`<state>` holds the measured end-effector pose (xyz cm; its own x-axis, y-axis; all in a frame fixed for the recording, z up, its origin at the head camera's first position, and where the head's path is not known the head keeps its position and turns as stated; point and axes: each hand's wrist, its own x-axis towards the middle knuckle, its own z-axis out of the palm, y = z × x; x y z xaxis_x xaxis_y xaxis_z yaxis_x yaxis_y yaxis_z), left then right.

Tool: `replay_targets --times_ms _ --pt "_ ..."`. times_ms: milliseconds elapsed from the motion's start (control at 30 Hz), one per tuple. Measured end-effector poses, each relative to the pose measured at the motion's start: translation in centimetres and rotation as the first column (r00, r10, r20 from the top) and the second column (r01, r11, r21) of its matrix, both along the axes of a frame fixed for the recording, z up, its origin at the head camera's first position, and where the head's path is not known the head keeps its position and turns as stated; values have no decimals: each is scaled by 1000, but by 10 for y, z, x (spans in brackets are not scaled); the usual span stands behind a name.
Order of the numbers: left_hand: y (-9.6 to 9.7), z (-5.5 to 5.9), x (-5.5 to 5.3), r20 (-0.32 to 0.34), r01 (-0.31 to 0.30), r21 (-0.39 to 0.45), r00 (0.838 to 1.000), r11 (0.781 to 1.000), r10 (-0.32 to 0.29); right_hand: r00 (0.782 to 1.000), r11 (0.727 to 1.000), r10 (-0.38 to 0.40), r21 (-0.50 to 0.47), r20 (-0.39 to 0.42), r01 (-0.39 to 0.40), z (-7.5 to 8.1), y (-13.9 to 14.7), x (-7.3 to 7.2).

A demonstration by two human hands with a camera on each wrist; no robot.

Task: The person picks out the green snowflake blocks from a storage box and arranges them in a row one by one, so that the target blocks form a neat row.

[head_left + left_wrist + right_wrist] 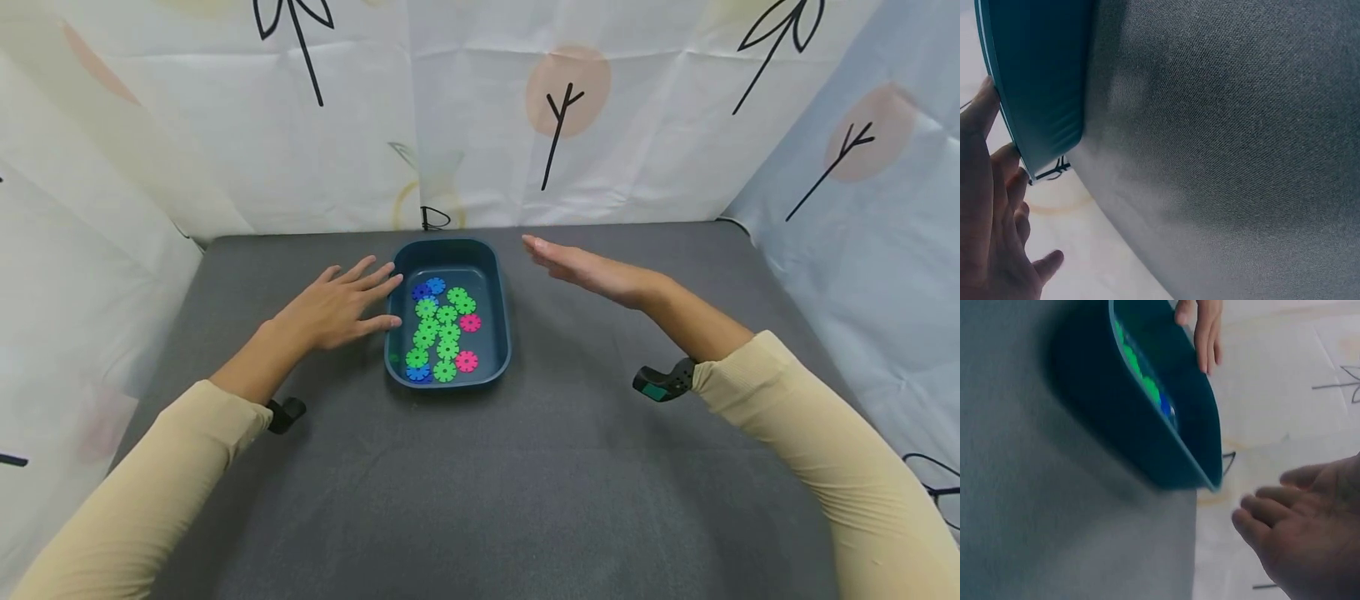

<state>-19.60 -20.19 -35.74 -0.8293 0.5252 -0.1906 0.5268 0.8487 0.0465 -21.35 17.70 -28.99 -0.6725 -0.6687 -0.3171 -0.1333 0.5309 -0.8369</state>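
A dark blue-green rectangular tray (pixel 491 367) sits on the grey table, toward its far side. Inside lie several flat, notched plastic discs: green ones (pixel 448 332), pink ones (pixel 467 361) and blue ones (pixel 435 286). At the tray's left rim, my left hand (pixel 333 308) has its fingers spread, with thumb and fingertips right at the edge; the left wrist view shows those fingertips along the rim (pixel 1004 115). My right hand (pixel 588 271) hovers to the right of the tray, apart from it, fingers straight and together, holding nothing.
Grey cloth covers the table (pixel 480 500). White fabric with printed plant shapes hangs behind the table (pixel 480 125) and along both sides. A black wrist device (pixel 663 382) is strapped at the right sleeve, another (pixel 287 414) at the left.
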Motion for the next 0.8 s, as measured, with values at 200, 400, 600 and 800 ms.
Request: replay_targets --times_ms 200,400,600,800 --pt "1 2 -1 7 10 -19 1000 1000 -10 982 994 108 -44 156 -102 -5 -17 -1" --pt "1 3 -1 10 15 -22 1000 1000 -15 949 980 197 -25 245 -197 -12 -35 -3" --pt "0 2 -1 16 18 -14 1000 1000 -18 913 964 258 -25 316 -264 -20 -55 -7" --pt "1 3 -1 18 17 -9 1000 1000 -17 883 957 280 -37 378 -288 -29 -69 -10"
